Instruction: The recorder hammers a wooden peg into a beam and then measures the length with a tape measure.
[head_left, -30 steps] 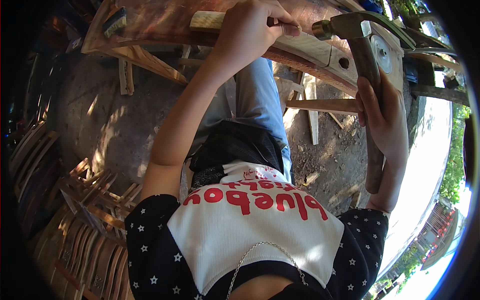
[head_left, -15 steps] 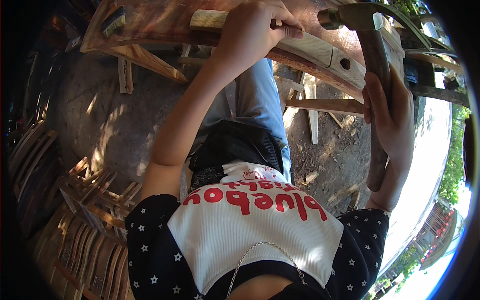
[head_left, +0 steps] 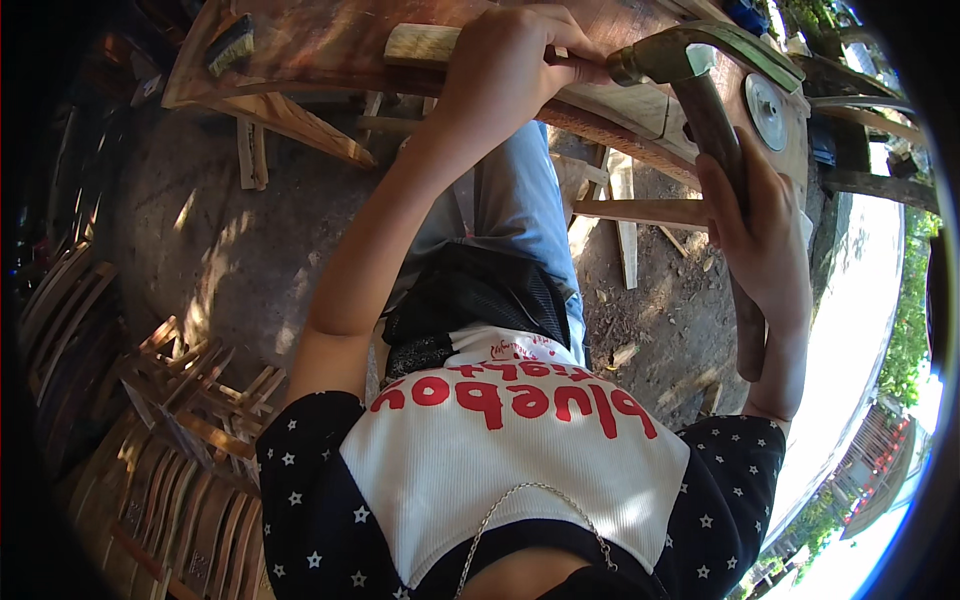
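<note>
My right hand [head_left: 765, 225] is wrapped around the handle of a claw hammer [head_left: 715, 120]. The hammer's striking face is right at the fingertips of my left hand [head_left: 515, 60]. That hand rests on a pale, curved piece of wood [head_left: 425, 45], thumb and fingers pinched together. Whatever they pinch is too small or too hidden to name. The pale wood lies along the near edge of a reddish-brown wooden tabletop [head_left: 320, 50].
A flat brush [head_left: 231, 45] lies at the tabletop's left end. On the right is a round metal disc [head_left: 767, 112]. Wooden braces [head_left: 640, 210] stand below the table. Slatted wooden pieces [head_left: 190, 510] are stacked at lower left.
The hammer has swung left and slightly down, bringing its head to my left fingertips. The metal disc now shows beyond it. My left hand stays in nearly the same place.
</note>
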Demonstrator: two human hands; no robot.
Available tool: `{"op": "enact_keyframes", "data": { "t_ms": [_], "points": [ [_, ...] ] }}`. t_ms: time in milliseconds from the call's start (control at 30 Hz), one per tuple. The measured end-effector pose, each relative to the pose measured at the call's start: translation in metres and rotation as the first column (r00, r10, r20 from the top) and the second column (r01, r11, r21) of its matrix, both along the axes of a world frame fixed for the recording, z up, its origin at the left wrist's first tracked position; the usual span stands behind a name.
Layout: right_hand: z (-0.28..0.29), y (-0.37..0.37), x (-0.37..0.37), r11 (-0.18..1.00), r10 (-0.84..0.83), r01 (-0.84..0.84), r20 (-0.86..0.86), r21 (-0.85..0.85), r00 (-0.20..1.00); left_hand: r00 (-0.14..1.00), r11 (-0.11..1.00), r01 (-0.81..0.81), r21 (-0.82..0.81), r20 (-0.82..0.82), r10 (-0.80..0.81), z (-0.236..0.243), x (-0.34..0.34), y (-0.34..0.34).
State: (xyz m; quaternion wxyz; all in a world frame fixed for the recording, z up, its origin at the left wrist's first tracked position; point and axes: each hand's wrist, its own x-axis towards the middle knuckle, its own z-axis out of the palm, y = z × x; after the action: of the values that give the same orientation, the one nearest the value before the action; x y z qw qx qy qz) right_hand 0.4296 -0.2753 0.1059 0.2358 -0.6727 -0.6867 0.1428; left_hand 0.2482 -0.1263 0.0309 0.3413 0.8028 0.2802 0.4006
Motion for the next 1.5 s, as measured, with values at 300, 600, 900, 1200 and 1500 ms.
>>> {"op": "enact_keyframes", "data": {
  "t_ms": [300,600,900,1200,1500],
  "points": [
    [0.002,-0.001,0.0,0.996,-0.031,0.031,-0.004,-0.082,0.999,1.0,1.0,0.015,-0.019,0.0,-0.015,0.006,-0.004,-0.002],
    [0.001,0.001,-0.002,0.999,-0.036,0.036,-0.03,0.0,0.999,0.999,0.999,-0.032,0.042,0.001,0.032,-0.004,-0.001,0.001],
    [-0.007,-0.002,0.005,0.998,-0.058,0.058,-0.037,-0.014,0.998,0.998,0.997,0.021,0.078,-0.054,-0.016,0.0,-0.002,0.002],
    [0.0,-0.009,0.007,0.987,-0.153,0.149,-0.057,-0.062,0.987,0.999,0.998,0.044,-0.051,0.025,-0.042,-0.001,0.0,0.004],
    [-0.001,-0.011,0.004,0.989,-0.144,0.142,-0.055,-0.046,0.988,0.999,1.0,-0.011,-0.015,-0.034,0.01,0.003,0.001,-0.001]
  ]
}}
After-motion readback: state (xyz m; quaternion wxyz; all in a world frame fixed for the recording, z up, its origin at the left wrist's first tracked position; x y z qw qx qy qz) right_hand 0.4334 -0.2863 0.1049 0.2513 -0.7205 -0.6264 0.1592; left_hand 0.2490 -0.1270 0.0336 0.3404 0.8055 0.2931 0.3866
